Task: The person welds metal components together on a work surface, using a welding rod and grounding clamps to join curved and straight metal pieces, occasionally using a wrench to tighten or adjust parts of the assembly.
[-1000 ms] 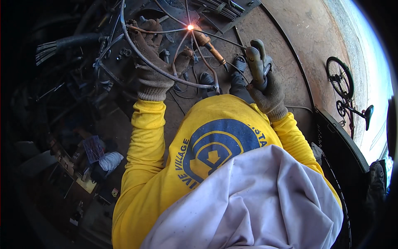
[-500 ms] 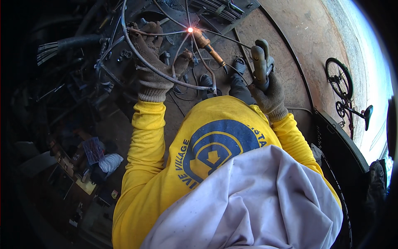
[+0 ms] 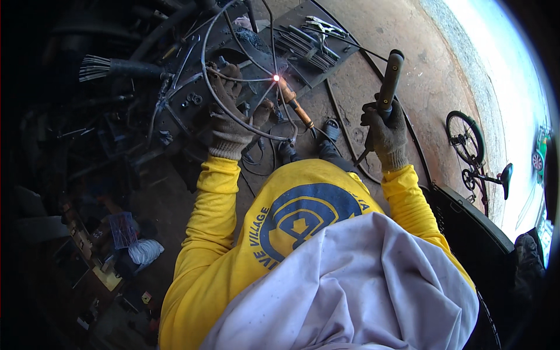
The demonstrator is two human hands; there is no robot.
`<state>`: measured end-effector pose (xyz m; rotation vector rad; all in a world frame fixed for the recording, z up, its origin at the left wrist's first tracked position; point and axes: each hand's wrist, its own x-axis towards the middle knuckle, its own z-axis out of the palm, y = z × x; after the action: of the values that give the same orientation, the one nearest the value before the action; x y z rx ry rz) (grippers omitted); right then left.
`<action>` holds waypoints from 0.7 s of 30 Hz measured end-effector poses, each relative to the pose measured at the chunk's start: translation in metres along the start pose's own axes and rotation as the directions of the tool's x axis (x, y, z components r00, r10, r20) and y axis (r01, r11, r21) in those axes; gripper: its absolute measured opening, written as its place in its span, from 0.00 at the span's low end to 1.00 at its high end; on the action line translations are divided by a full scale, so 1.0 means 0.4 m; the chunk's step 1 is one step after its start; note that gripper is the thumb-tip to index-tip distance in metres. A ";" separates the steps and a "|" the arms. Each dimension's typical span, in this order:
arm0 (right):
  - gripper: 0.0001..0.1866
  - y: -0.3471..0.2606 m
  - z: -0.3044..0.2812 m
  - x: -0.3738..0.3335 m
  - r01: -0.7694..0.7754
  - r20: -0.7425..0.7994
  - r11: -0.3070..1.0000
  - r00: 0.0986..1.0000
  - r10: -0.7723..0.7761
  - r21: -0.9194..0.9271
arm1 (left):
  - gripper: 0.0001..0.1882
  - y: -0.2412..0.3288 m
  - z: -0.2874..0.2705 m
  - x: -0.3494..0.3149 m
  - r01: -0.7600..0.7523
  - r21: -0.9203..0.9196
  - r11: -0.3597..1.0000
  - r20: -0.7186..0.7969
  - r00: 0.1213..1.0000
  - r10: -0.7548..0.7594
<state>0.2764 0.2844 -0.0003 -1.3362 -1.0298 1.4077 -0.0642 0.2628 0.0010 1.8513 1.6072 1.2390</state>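
Observation:
My gloved left hand (image 3: 230,119) holds a round metal rod frame (image 3: 208,79), with the ring passing across the palm. Its bent spokes meet at a hub with a glowing spot (image 3: 276,77). Against that hub rests a copper-coloured clamp (image 3: 296,107) with a cable at its lower end. Over to the right, my gloved right hand (image 3: 386,131) is wrapped round the grip of a welding electrode holder (image 3: 391,81), tilted upward. A thin dark electrode (image 3: 359,45) runs from its top toward the upper left, apart from the glowing spot.
Behind the frame, a dark metal bench (image 3: 344,49) carries a bundle of rods (image 3: 303,49), locking pliers (image 3: 324,26) and nuts (image 3: 192,99). Cables (image 3: 338,111) cross the floor near my feet. A bicycle (image 3: 472,149) is at the right. Clutter fills the dark left side.
My right hand has drawn the electrode holder away from the hub, to the right, and tilted it differently. The glowing spot remains. My left hand stays on the frame; the view has shifted.

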 end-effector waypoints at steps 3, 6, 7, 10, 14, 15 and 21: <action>0.23 -0.075 0.031 0.078 -0.006 0.038 0.999 0.999 0.004 0.039 | 0.65 0.011 0.007 -0.017 0.044 0.001 0.999 -0.067 0.997 -0.044; 0.22 -0.179 0.104 0.179 0.059 0.109 0.993 0.992 -0.070 0.104 | 0.65 -0.027 0.025 -0.036 0.063 0.048 0.997 -0.137 0.989 -0.056; 0.22 -0.245 0.118 0.221 0.154 0.073 0.988 0.986 -0.152 -0.017 | 0.65 -0.032 0.045 -0.027 0.073 0.070 0.995 -0.131 0.989 -0.064; 0.27 -0.441 0.180 0.335 0.419 0.083 0.875 0.908 -0.411 -0.244 | 0.66 -0.022 0.077 0.007 0.027 0.024 0.999 -0.157 0.987 -0.023; 0.26 -0.627 0.364 0.484 0.644 0.185 0.757 0.762 -0.620 -0.115 | 0.63 0.009 0.034 0.010 0.060 0.079 0.995 -0.181 0.982 -0.045; 0.27 -0.670 0.378 0.560 0.693 0.303 0.709 0.708 -0.638 -0.129 | 0.63 0.020 0.035 0.023 0.055 0.074 0.996 -0.203 0.978 -0.039; 0.12 -0.752 0.644 0.710 0.510 0.586 0.794 0.549 -0.596 0.330 | 0.57 0.064 0.030 0.036 0.072 0.372 0.926 -0.197 0.980 0.002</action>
<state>0.0395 0.6359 0.2403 -0.2790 -1.6323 1.4141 -0.0403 0.2724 0.0193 1.9574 2.1017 1.1889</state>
